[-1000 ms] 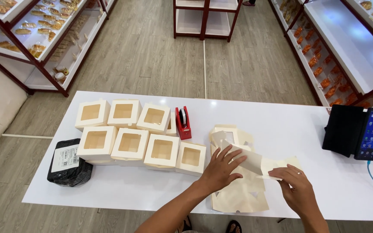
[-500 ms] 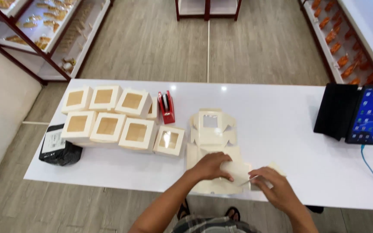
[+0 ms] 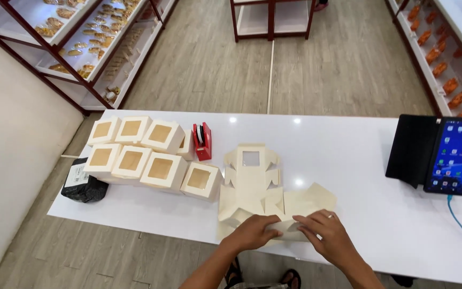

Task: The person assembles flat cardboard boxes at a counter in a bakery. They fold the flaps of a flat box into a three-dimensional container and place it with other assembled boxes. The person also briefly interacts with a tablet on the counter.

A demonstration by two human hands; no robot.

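Both hands work at the near edge of the white bench [image 3: 348, 160]. The left hand [image 3: 255, 233] presses down on the near flap of a flat, unfolded cream cardboard box [image 3: 258, 187], fingers curled onto the card in a loose grip. The right hand [image 3: 324, 235] sits just beside it, fingers pinching the same folded flap, thumb underneath, a ring on one finger. The box blank, with a square window cut in its far panel, lies spread near the middle of the near edge. Toward the left end stand finished window boxes [image 3: 145, 155] in two rows, with a red tape dispenser [image 3: 202, 140] beside them and a black packet [image 3: 83, 184] at the left edge. A tablet [image 3: 458, 155] stands propped at the right end.
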